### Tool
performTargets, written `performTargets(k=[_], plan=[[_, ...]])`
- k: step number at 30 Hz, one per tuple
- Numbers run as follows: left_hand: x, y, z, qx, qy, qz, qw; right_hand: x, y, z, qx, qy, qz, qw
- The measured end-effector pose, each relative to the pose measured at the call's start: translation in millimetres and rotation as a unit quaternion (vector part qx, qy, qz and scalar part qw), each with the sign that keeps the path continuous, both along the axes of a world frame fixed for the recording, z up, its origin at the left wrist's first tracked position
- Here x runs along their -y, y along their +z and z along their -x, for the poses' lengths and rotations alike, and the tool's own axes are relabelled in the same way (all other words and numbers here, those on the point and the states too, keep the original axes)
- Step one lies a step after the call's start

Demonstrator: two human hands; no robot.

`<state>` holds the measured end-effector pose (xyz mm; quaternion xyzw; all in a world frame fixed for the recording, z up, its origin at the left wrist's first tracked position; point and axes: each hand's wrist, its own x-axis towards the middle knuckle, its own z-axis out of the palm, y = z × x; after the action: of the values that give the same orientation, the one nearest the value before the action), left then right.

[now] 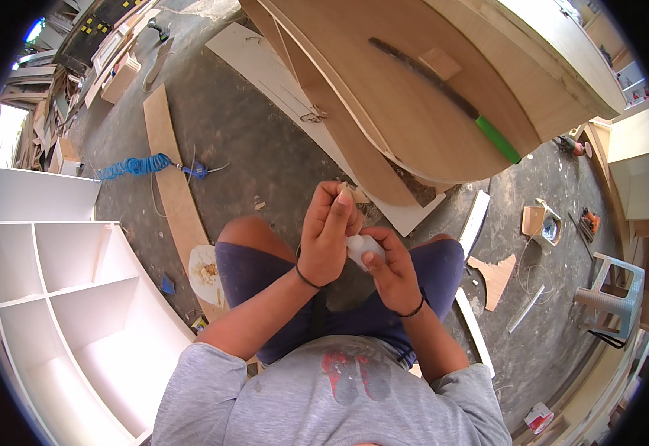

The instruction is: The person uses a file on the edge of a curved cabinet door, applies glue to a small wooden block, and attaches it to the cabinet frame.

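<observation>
My left hand [330, 232] is closed in a pinch, thumb over the fingers. At its fingertips shows the edge of a small tan piece [356, 194] that looks like wood; the rest is behind my fingers. Just beside it, my right hand [393, 271] is wrapped round a small white plastic bottle [367, 250], tilted toward my left hand. Beyond both hands stands a large curved plywood piece [414, 181]. On its surface lie a long dark blade-like tool with a green handle [497, 140] and a small wood block [440, 64].
To the left is a white shelf unit [46, 293]. A long wood strip [172, 175] lies on the floor with a coiled blue air hose [135, 165] across it. A grey stool [613, 297] stands right, near an opened carton [541, 223] and a jagged plywood scrap [494, 279].
</observation>
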<state>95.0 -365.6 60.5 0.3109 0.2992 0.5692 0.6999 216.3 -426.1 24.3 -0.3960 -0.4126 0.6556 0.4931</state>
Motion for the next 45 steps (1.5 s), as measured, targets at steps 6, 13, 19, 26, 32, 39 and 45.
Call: performTargets(k=[6,13,19,26,32,39,45], plan=[[-2,2,4,-0.041,-0.042,-0.007,0.998,-2,-7,5,-0.192,0.032,0.091,0.977],[-6,11,3,-0.027,0.014,0.015,0.999,-14,-7,4,-0.099,0.029,0.017,0.995],[-12,-2,6,-0.094,0.085,0.085,0.988,-14,-27,-12,-0.041,-0.055,-0.019,0.997],[-25,-28,-15,-0.120,0.064,0.213,0.968,-20,-85,-62,0.055,-0.146,-0.036,0.987],[-38,-49,-33,-0.103,0.021,0.265,0.959,-51,-201,-89,0.399,-0.174,0.018,0.900],[-43,-49,-27,-0.119,0.041,0.257,0.958,-96,-277,-80,0.458,-0.221,0.043,0.860],[-43,-53,-23,-0.115,0.037,0.241,0.963,-112,-313,-76,0.547,-0.189,0.017,0.815]])
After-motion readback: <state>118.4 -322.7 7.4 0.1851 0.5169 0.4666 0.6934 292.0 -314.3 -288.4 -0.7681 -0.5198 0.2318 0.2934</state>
